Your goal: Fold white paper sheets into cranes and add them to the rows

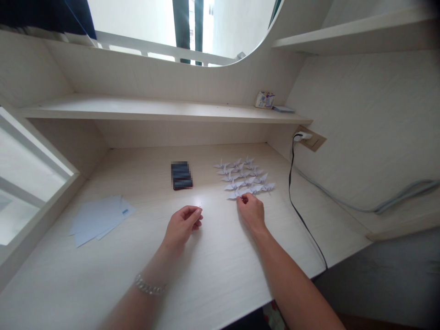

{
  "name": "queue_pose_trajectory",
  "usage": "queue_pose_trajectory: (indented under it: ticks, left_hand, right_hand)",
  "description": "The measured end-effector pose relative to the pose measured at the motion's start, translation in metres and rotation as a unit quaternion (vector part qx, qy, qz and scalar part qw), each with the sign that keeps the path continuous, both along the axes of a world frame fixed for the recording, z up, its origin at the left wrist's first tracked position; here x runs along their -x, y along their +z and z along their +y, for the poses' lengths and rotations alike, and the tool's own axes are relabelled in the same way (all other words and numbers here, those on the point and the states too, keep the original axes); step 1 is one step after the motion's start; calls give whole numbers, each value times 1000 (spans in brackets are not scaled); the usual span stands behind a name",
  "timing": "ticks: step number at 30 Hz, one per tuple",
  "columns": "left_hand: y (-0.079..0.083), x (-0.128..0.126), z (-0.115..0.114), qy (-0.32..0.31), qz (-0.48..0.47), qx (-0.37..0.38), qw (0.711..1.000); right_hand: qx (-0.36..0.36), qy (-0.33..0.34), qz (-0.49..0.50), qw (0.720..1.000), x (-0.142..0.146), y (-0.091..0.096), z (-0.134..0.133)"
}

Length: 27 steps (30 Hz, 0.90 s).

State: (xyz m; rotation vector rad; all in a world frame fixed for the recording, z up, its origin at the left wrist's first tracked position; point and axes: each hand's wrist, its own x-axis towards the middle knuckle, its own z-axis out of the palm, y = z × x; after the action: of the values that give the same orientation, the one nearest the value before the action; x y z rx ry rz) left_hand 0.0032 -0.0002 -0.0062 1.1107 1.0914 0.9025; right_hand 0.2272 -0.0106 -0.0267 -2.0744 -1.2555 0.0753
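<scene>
Several white folded paper cranes [241, 174] stand in close rows on the pale desk. My right hand [252, 211] is at the near edge of the group, its fingers closed on the nearest paper crane [233, 195]; the fingers hide part of that crane. To the left, my left hand [184, 223] is held over the desk with thumb and forefinger pressed together, and nothing shows between them. A chain bracelet [148, 286] circles my left wrist.
White paper sheets [98, 217] overlap at the left. A dark pixelated object [182, 175] lies mid-desk. A black cord [296, 201] runs from the wall socket [313, 138] over the right side. A shelf [165, 110] at the back bears a small patterned packet [264, 99].
</scene>
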Motion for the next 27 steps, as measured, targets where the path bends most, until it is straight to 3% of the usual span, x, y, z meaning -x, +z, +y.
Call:
queue_pose_trajectory:
  ticks: [15,19,24,27]
  left_hand:
    - [-2,1,1,9,-3,-11,1000]
    - [-2,7,3,31,68,-78,994]
    - [-1,24,13,89,200,-171,961]
    - [-2,31,18,104,209,-173,957]
  right_hand:
    - [-32,-20,43,998,1,1,-13]
    - [-45,43,46,997,20,6,-25]
    - [-6,162,34,986,64,12,-40]
    - [7,169,64,984,88,15,-40]
